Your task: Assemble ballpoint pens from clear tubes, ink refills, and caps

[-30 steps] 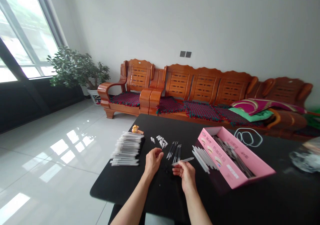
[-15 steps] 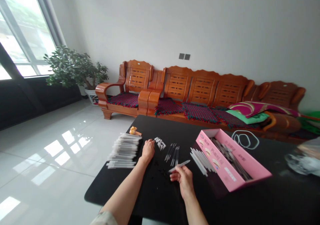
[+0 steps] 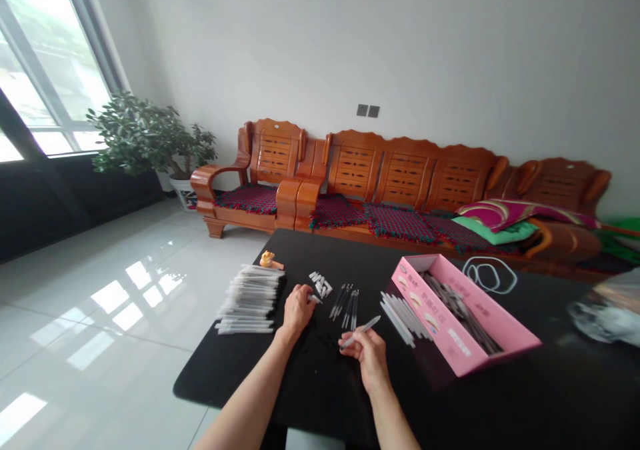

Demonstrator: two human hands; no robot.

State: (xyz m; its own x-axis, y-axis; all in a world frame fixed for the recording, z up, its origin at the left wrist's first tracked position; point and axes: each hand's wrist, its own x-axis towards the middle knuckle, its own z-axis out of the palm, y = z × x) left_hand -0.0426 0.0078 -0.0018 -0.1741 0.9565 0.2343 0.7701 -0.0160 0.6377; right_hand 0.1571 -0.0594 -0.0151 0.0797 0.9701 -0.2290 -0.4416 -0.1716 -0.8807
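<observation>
My right hand [image 3: 367, 351] is shut on a slim clear pen barrel [image 3: 361, 332], which points up and to the right. My left hand [image 3: 299, 310] is curled over the black table [image 3: 240, 370], with a small white pen part [image 3: 315, 299] at its fingertips. Just beyond that hand lies a little pile of white pen parts [image 3: 320, 285]. Between my hands and the far side are several dark pen refills [image 3: 346, 305]. A stack of white-tipped clear pens [image 3: 249, 309] lies left of my left hand, and loose clear barrels [image 3: 399, 320] lie right of the refills.
A pink open box [image 3: 453, 315] holding dark pens stands at the right. Behind it lie white rubber bands [image 3: 489, 275]. A small orange figurine [image 3: 267, 259] stands at the far table edge, and a plastic bag [image 3: 603, 317] lies at the right. A wooden sofa [image 3: 400, 177] stands beyond.
My left hand has curled and now has a small white part at its fingertips. The barrel in my right hand has tilted slightly. The view has barely shifted.
</observation>
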